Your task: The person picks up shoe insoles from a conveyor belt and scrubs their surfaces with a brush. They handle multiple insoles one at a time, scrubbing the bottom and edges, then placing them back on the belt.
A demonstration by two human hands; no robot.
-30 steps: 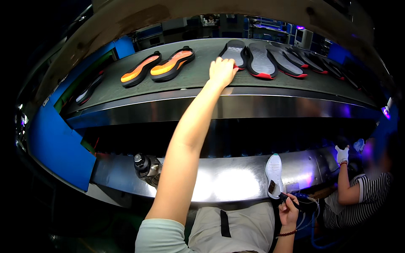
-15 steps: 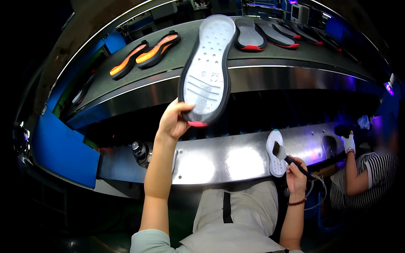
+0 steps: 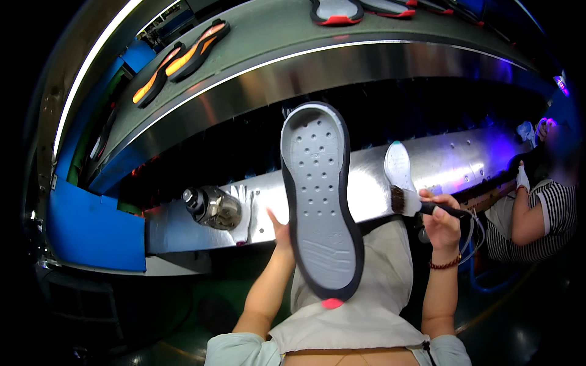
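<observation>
A grey shoe sole (image 3: pixel 322 201) with a black rim and a red tip is held up in front of me, toe end toward my body. My left hand (image 3: pixel 282 233) grips it from behind on its left side; the thumb sticks out and the other fingers are hidden. In my right hand (image 3: pixel 442 226) is a wide, dark-bristled brush (image 3: pixel 427 205), its black handle pinched between thumb and fingers. The bristles overlap the lower end of a white sole (image 3: pixel 398 163) on the metal ledge; whether they touch it I cannot tell.
Beyond the metal ledge (image 3: pixel 372 195) runs a green conveyor belt (image 3: pixel 262 49) carrying orange-black soles (image 3: pixel 196 52) and grey-red soles (image 3: pixel 337 12). A dark bottle (image 3: pixel 213 207) and a white glove (image 3: pixel 243 216) lie at left. At right sits a co-worker in a striped top (image 3: pixel 552 210).
The grey sole has come down and closer to me, from over the belt to above my lap. The brush has moved to the lower end of the white sole. My view has tilted downward.
</observation>
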